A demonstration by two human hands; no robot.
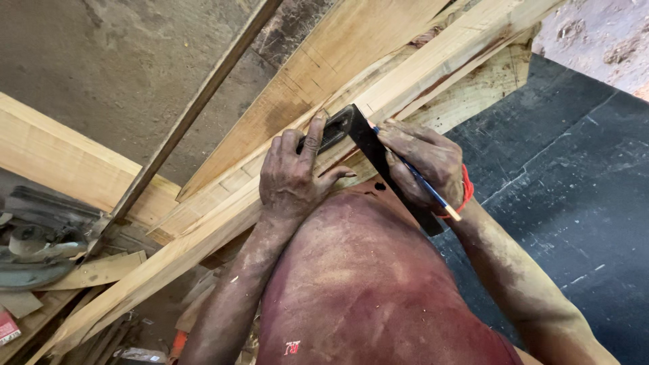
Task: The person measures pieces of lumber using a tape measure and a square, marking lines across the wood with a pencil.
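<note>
**Two hands, a square and a pencil on a long plank**

Under the left hand [292,177] lies a dark try square [365,145], its thick stock pinned flat against the top of a pale wooden plank [203,233]. That hand is spread rather than curled: palm down, forefinger stretched along the stock, thumb pointing off towards the other hand. It presses on the square and does not wrap around it.

Just beside it, across the blade of the square, the right hand [422,165] is closed narrowly on a blue pencil [427,189]. The pencil's point is hidden by the fingers near the blade's edge, so whether it touches the wood cannot be told; its pale butt end sticks out past the wrist, close to a red band [466,189] worn there. The blade runs from the stock back under this hand and ends against the person's dark red shirt [358,284], which fills the space between the two forearms.

The plank runs on a slant away from both hands, down to the far side of the left arm and up beyond the fingertips. More boards [74,162] lie alongside it beyond the left hand, with a thin dark strip [196,101] crossing over them. Well out past the left elbow sits a grey power tool [34,250] among offcuts. Beyond the right arm is a dark floor [574,203].
</note>
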